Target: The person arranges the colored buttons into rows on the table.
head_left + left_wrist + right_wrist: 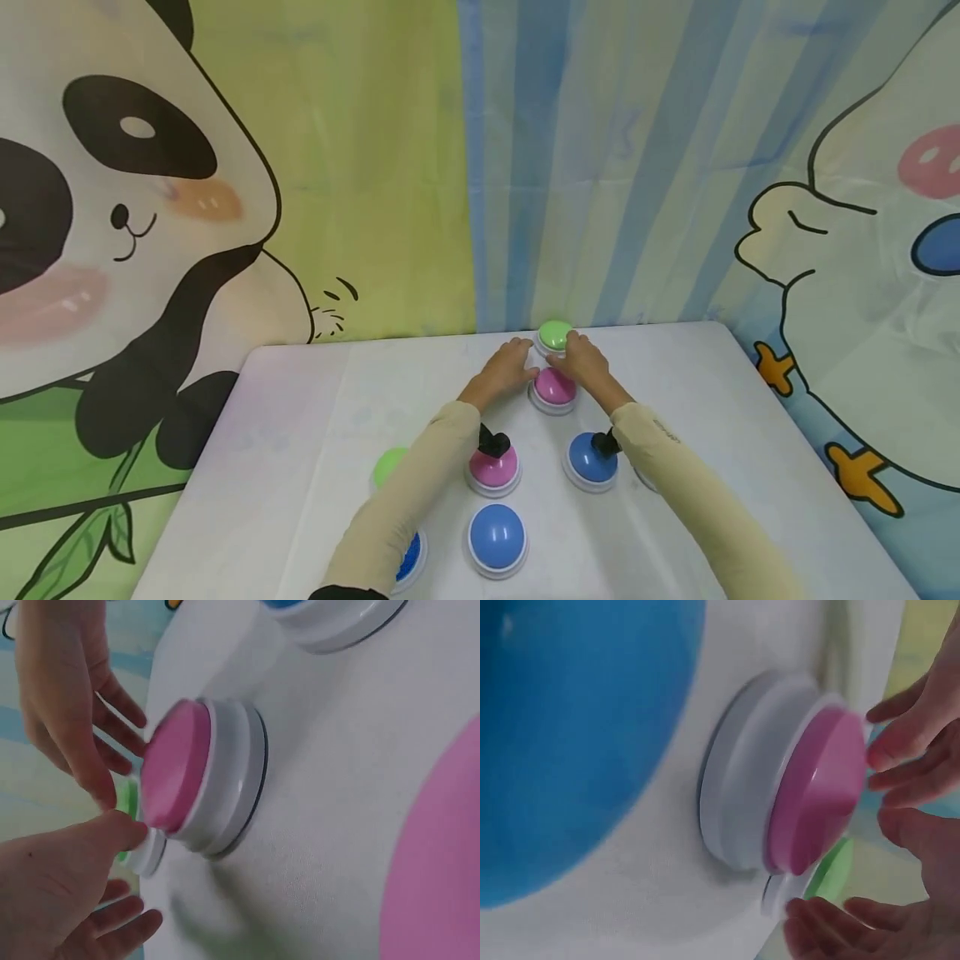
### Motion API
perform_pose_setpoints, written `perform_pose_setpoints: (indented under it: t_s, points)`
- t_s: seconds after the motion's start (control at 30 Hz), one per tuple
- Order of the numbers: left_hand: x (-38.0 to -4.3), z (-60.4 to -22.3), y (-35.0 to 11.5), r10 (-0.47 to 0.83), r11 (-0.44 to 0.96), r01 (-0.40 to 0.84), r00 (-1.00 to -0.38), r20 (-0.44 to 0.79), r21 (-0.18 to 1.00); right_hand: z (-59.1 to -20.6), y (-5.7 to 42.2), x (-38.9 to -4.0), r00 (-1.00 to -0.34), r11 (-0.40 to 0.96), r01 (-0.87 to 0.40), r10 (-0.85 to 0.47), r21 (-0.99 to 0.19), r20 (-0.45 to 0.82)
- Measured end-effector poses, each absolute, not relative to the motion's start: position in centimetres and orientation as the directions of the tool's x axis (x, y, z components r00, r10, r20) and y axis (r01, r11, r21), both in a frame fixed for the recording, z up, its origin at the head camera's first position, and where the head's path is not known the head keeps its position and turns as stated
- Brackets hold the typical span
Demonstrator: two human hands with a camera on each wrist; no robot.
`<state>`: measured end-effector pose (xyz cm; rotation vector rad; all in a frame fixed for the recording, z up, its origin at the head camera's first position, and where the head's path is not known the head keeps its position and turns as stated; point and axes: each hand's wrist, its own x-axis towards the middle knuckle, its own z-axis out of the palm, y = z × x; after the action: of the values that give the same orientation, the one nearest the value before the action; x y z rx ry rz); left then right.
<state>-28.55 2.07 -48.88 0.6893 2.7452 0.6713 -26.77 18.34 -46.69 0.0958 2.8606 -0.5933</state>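
At the back of the white table a green dome button (555, 334) on a white base stands just behind a pink dome button (555, 386). My left hand (508, 367) hovers left of these two, fingers loosely bent and holding nothing. On the other side my right hand (583, 360) has its fingers beside the green button's right edge; whether they touch it I cannot tell. In the left wrist view the thumb of my left hand (67, 885) is close to the pink button (176, 766). The right wrist view has my right hand (885, 900) with spread fingers near the green button (831, 871).
Nearer on the table (315, 433) stand a second pink button (495, 467), a blue button (592, 457) and another blue one (497, 537). My left sleeve partly covers a green button (388, 465) and a blue button (408, 557). A printed curtain (375, 167) hangs behind.
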Motion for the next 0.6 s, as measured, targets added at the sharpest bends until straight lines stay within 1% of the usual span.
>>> perform_pose_setpoints:
  t_s: [0.17, 0.23, 0.3, 0.37, 0.5, 0.6]
  points:
    - [-27.7, -49.0, 2.0, 0.668, 0.692, 0.518, -0.723, -0.175, 0.503, -46.6, 18.8, -24.4, -0.93, 0.925, -0.05, -0.181, -0.377, -0.321]
    - [-27.6, -49.1, 1.9, 0.7, 0.665, 0.548, -0.693, -0.17, 0.507, -46.7, 18.8, -23.9, -0.916, 0.923, -0.109, -0.237, -0.369, -0.323]
    - [-27.5, -49.4, 1.9, 0.708, 0.652, 0.549, -0.689, -0.159, 0.523, -46.7, 18.6, -23.4, -0.916, 0.926, -0.126, -0.247, -0.357, -0.316]
    - [-27.4, -49.7, 1.9, 0.706, 0.644, 0.542, -0.693, -0.147, 0.54, -46.8, 18.4, -23.1, -0.925, 0.934, -0.117, -0.226, -0.339, -0.304]
    - [-27.2, -50.3, 2.1, 0.688, 0.644, 0.521, -0.714, -0.127, 0.56, -47.0, 18.2, -22.7, -0.939, 0.945, -0.087, -0.184, -0.316, -0.29]
    - [-27.1, -50.6, 2.2, 0.669, 0.65, 0.509, -0.735, -0.108, 0.565, -47.3, 18.3, -22.7, -0.948, 0.94, -0.082, -0.176, -0.33, -0.267]
